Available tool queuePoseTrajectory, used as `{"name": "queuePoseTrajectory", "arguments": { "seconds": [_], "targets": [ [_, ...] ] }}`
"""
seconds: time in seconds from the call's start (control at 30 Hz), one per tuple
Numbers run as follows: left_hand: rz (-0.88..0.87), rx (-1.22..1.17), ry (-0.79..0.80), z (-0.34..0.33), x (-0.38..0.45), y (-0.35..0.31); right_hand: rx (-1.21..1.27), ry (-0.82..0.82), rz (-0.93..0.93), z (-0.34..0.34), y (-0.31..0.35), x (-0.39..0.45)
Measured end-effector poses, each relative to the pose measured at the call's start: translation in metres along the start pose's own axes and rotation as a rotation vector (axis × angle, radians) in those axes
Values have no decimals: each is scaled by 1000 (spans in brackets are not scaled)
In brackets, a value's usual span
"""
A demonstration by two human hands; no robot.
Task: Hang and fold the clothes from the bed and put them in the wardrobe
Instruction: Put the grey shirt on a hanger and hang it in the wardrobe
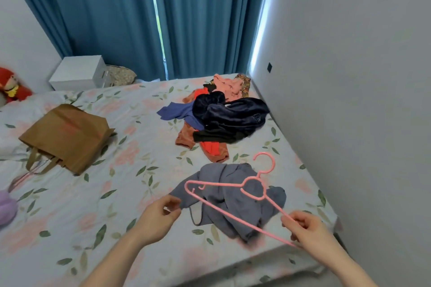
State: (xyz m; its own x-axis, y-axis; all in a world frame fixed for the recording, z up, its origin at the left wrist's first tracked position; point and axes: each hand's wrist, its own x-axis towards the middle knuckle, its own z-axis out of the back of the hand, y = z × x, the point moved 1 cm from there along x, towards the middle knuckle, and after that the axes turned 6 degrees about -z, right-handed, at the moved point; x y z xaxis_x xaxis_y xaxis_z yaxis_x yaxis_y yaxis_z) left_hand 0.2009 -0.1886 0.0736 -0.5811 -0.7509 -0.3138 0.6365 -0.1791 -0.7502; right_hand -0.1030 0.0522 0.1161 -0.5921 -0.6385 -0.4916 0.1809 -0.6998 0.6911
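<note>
A grey-blue garment lies crumpled on the bed near its front right corner. My left hand pinches the garment's left edge. My right hand grips one end of a pink plastic hanger, which is held over the garment with its hook pointing away from me. Farther back, against the right wall, a pile of clothes holds dark navy, blue, orange, red and pink pieces. No wardrobe is in view.
A brown paper bag lies on the bed's left side. A white box stands beyond the bed by the blue curtains. A red plush toy and something purple sit at the left edge.
</note>
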Motion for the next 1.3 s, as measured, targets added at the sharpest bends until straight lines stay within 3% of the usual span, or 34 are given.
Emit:
{"name": "queuePoseTrajectory", "arguments": {
  "seconds": [0.3, 0.5, 0.7, 0.83, 1.03, 1.17, 1.23, 1.3],
  "targets": [
    [73, 88, 293, -116, 41, -51, 129, -200, -153, 79, -60, 34],
    [7, 190, 520, -172, 94, -48, 151, -272, -252, 84, -82, 35],
    [45, 530, 771, -259, 144, -32, 155, -339, -352, 79, -106, 46],
    [87, 531, 874, -303, 158, -30, 171, -343, -371, 66, -110, 61],
    [148, 564, 733, -338, 175, -1, 240, -368, -380, 46, -111, 83],
    [188, 188, 418, -312, 183, -4, 285, -363, -417, 39, -116, 81],
    [196, 10, 203, -282, 188, -17, 283, -367, -442, 41, -115, 76],
    [173, -168, 90, -245, 191, -40, 271, -352, -454, 44, -112, 69]
  ]
}}
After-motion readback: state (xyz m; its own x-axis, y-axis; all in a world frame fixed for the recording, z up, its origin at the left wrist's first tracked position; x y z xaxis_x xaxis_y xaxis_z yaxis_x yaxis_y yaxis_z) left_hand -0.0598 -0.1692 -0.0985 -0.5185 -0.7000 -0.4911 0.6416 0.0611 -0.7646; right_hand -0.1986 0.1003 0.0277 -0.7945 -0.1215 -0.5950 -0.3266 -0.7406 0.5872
